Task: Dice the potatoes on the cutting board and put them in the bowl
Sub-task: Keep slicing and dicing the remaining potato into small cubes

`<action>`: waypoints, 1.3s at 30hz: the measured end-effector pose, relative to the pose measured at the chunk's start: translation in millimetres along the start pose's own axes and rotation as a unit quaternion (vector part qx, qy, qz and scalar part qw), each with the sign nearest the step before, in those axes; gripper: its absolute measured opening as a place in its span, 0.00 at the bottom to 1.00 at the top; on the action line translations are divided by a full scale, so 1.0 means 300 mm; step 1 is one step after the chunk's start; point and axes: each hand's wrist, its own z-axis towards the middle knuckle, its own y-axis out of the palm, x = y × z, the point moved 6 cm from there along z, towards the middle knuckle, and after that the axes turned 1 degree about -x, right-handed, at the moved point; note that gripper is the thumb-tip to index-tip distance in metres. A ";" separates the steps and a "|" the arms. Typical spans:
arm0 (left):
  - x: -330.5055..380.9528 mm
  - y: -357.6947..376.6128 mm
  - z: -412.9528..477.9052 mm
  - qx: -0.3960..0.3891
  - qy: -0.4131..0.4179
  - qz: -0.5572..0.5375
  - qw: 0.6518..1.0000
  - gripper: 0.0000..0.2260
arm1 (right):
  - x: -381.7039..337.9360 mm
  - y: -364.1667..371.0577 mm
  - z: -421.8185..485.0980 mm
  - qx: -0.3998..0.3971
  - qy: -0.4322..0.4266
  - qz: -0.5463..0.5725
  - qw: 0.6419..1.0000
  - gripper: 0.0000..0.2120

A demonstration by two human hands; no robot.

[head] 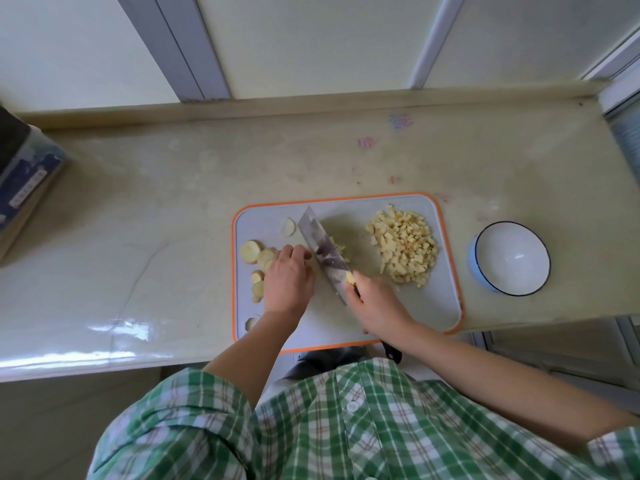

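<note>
A grey cutting board [429, 306] with an orange rim lies on the counter. A pile of diced potato [403, 249] covers its right part. Round potato slices [258, 258] lie along its left side, and one more piece [288, 226] sits near the far edge. My left hand [289, 280] has curled fingers holding potato pieces down beside the blade. My right hand [375, 304] grips the handle of a cleaver [323, 251], whose blade stands on the board over a few fresh-cut bits [341, 247]. An empty white bowl [510, 258] with a blue outside stands right of the board.
The pale counter [173, 220] runs left and far beyond the board. A dark blue box [24, 174] stands at the counter's left end. A raised ledge and window frames line the back. The counter's front edge is just under my arms.
</note>
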 end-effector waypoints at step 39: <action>-0.150 -0.129 0.060 0.005 -0.012 0.057 0.998 0.09 | 0.123 -0.080 0.037 0.048 0.074 0.070 0.994 0.15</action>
